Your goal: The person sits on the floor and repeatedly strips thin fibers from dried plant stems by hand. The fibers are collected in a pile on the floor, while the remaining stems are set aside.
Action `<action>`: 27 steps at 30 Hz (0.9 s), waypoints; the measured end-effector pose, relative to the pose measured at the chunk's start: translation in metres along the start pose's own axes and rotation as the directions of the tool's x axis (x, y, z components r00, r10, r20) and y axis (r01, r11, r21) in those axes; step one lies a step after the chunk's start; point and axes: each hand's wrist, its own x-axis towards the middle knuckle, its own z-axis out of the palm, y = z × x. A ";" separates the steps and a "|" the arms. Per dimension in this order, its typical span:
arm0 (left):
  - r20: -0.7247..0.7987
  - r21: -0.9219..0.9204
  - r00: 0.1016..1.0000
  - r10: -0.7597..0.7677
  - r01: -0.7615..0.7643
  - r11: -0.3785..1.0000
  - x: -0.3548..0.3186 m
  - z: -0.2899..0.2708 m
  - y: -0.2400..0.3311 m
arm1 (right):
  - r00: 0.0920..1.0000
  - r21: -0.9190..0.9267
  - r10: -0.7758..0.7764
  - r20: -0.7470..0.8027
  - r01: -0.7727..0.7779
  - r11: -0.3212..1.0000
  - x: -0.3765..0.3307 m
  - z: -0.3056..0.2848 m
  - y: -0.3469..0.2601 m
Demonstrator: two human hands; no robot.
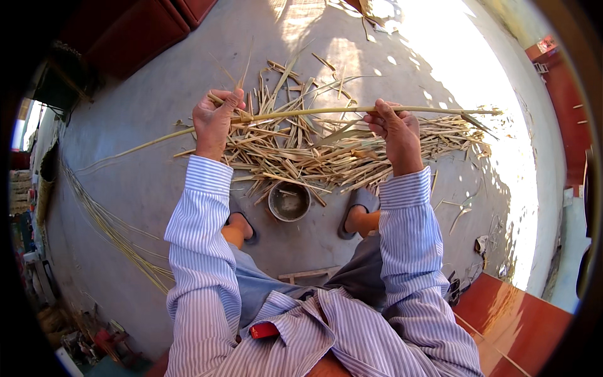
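While the striped sleeves (204,217) are being stretched forward, long thin strips (151,273) are being spread over the floor (125,188) at the left. Between the grey slippers (362,199), a round bowl (289,219) of what looks like water is being placed within easy reach. Farther out, a slender reed stalk (314,112) is being held crosswise between the two hands. Beside a knobbly joint (245,117) it is being gripped in the closed left hand (213,122); toward its other end it is being pinched between thumb and fingers by the right hand (397,133). For good handling, gentle, even tension is being called for, so that the slight bow is not being sharpened into a crack; the joint is being judged the likeliest weak spot, best supported by the thumb. Beneath the stalk, a heap of cut stalk pieces (326,160) is being overhung. Farthest off, what looks like a dark red sofa (135,38) is being partly shown.
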 end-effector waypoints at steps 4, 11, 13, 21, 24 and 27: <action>-0.173 -0.246 0.984 -0.038 -0.006 0.969 0.029 -0.057 0.003 | 0.992 -0.080 -0.093 -0.084 0.087 0.993 0.007 -0.022 -0.001; 0.298 0.818 0.776 0.556 -0.507 0.270 0.013 -0.035 -0.003 | 0.995 -0.008 -0.098 -0.020 0.098 0.995 0.003 -0.026 -0.007; 0.358 0.792 0.810 0.464 -0.527 0.308 0.011 -0.027 -0.001 | 0.993 0.025 -0.118 -0.012 0.118 0.993 0.001 -0.025 -0.007; 0.575 0.437 0.786 0.225 -0.528 0.728 -0.004 0.011 -0.003 | 0.984 0.127 -0.169 0.046 0.162 0.979 -0.003 -0.022 -0.013; 0.565 0.368 0.813 0.142 -0.402 0.838 -0.005 0.018 -0.007 | 0.986 0.110 -0.161 0.052 0.155 0.982 -0.001 -0.023 -0.013; 0.428 0.200 0.893 -0.136 0.053 0.978 -0.009 0.022 -0.005 | 0.982 0.107 -0.186 0.038 0.181 0.978 -0.005 -0.023 -0.014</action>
